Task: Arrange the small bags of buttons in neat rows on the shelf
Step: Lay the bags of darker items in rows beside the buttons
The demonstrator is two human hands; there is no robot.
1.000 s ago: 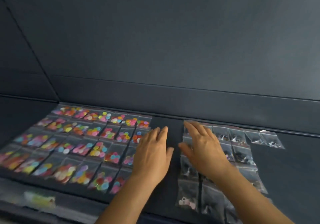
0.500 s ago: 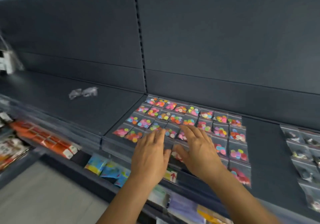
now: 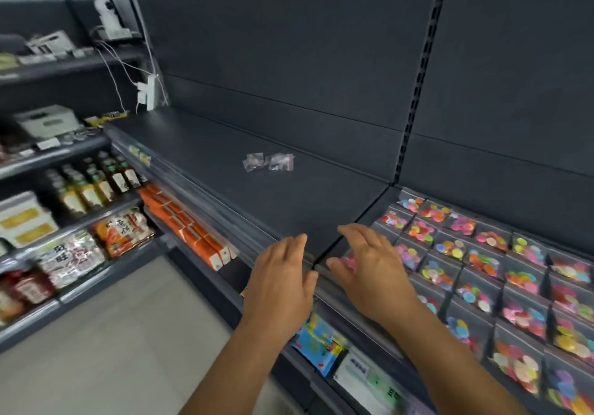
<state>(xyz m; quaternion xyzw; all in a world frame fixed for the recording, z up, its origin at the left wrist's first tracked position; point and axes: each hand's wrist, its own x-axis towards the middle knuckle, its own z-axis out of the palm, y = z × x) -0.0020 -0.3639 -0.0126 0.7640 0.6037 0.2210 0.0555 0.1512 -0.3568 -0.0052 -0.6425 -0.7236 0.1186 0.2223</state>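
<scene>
A dark shelf (image 3: 289, 202) is seen, split by a seam. Bags of coloured buttons (image 3: 482, 273) are laid in rows on its right section; two clear bags (image 3: 268, 161) are left on the left section.

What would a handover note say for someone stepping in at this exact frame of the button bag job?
Left hand: open, fingers straight, holding nothing, at the shelf's front edge.
Right hand: open, holding nothing, over the near left corner of the colourful button bags.
Done: the colourful button bags lie in neat rows on the right shelf section.
Left: two loose clear bags sit apart on the left shelf section, beyond both hands, not lined up with anything. Probably next: reach for them and bring them into a row. Their contents are too small to tell.
</scene>
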